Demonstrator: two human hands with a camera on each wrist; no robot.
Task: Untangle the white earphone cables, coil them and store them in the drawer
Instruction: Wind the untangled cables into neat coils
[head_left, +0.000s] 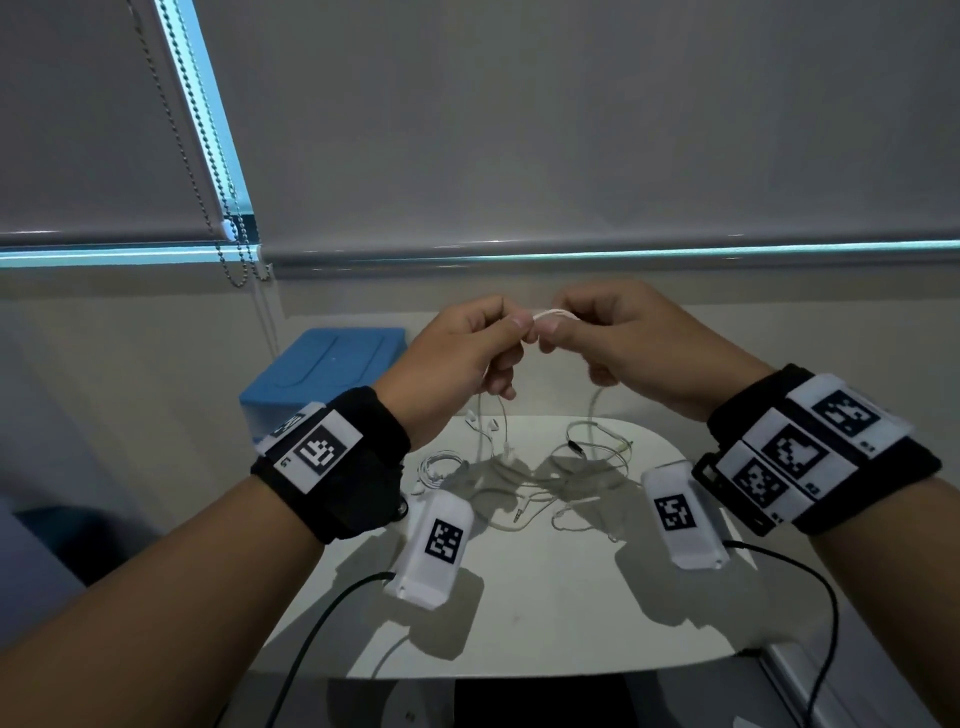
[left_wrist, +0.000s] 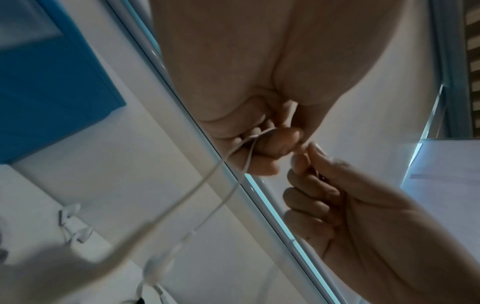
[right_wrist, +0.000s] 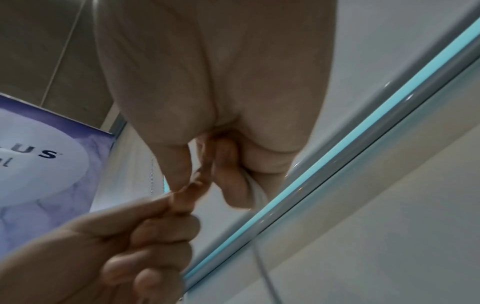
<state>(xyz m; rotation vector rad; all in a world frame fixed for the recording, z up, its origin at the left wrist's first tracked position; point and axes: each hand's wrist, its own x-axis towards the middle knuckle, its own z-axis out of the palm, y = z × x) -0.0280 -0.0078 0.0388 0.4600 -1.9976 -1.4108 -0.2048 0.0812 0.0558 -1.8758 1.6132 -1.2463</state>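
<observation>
Both hands are raised above the small white table (head_left: 545, 613), fingertips nearly touching. My left hand (head_left: 498, 332) and right hand (head_left: 571, 327) each pinch a short arc of white earphone cable (head_left: 553, 313) between thumb and forefinger. From the left hand two strands (left_wrist: 221, 168) hang down to earbuds (head_left: 480, 422); one strand (right_wrist: 262, 265) drops from the right hand. A tangle of white cables (head_left: 550, 478) lies on the table below. A separate coiled earphone (head_left: 441, 465) rests at the table's left.
A blue box with a lid (head_left: 322, 374) stands behind the table at the left. Roller blinds with bead chains (head_left: 228, 228) cover the window behind. Black wrist-camera leads (head_left: 810, 577) trail over the table's near edge.
</observation>
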